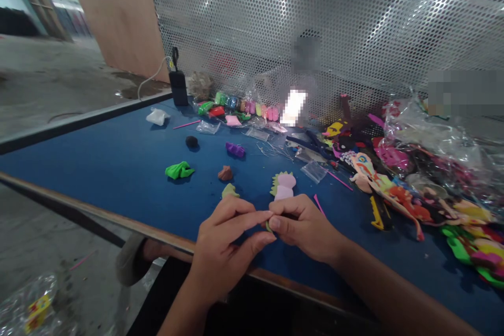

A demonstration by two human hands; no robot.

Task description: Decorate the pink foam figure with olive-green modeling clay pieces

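Near the front edge of the blue table, my right hand (301, 226) pinches a small bit of olive-green clay (269, 226) between thumb and fingertips. My left hand (232, 241) meets it there, its index fingertip touching my right fingers and its thumb held apart below; nothing shows between its own fingers. Just beyond my right hand lies a pale pink clay figure (284, 187) with a spiky green edge along its left side; its lower end is hidden by the hand. A larger lump of olive-green clay (230, 191) rests just behind my left hand.
Brown (225, 173), purple (235, 149), black (191, 142) and bright green clay (179, 170) lie further back on the table (118, 163). A yellow cutter (378, 213) and a heap of clay pieces and plastic bags fill the right. Clay packs line the perforated metal screen.
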